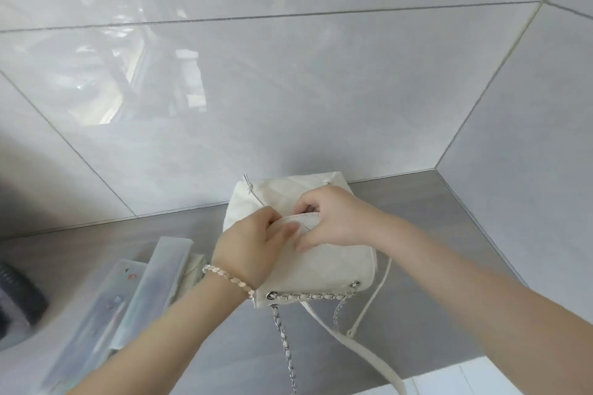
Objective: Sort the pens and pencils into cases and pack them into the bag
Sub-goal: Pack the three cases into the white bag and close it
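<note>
Bag (333, 269) — white, quilted, chain strap, standing near the counter's (433, 234) back edge by the wall. Left hand (253, 247) and right hand (330, 218) — both pinched on the bag's top flap, close together. Clear cases (150, 285) — on the counter's left part, just beside the left wrist.

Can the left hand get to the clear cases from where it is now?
Probably yes. The clear cases lie right beside the left hand with nothing between, but that hand is busy on the bag flap and must let go first.
</note>
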Tool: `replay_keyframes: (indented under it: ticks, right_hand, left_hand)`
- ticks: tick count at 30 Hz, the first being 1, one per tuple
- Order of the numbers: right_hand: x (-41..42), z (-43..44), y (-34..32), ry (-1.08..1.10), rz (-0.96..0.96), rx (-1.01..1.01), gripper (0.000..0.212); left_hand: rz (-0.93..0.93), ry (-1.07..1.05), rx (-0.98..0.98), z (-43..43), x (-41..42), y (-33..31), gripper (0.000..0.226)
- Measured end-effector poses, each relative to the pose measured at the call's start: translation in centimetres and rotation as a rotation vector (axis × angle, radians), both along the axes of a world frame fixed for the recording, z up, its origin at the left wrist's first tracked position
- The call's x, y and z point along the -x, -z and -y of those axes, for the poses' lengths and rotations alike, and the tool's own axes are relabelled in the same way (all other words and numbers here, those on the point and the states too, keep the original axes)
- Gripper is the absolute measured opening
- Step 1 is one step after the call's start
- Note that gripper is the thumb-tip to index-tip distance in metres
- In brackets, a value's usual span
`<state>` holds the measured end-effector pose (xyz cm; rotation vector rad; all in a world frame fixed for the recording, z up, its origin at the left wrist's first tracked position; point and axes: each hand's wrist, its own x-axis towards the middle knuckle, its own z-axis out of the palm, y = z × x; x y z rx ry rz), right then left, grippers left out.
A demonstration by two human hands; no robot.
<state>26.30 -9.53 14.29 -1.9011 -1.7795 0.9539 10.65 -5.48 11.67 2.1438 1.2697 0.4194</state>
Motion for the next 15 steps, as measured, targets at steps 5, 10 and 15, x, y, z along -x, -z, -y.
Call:
replay_keyframes:
  ticks: [5,10,15]
  right_hand:
    - [3.0,-1.8,5.6,0.049,-0.102,-0.052,0.037]
    - [5.5,-0.1,11.0,0.209,0.197,-0.305,0.029]
    - [7.4,2.2,14.0,0.366,0.337,-0.550,0.027]
  left_hand:
    - [-0.126,-0.105,0.194,-2.6,2.3,4.3,0.030]
    - [-0.138,-0.176,0.381,-3.4,3.2,8.7,0.032]
    - [-0.210,-0.151,0.442,-3.1,2.7,10.4,0.033]
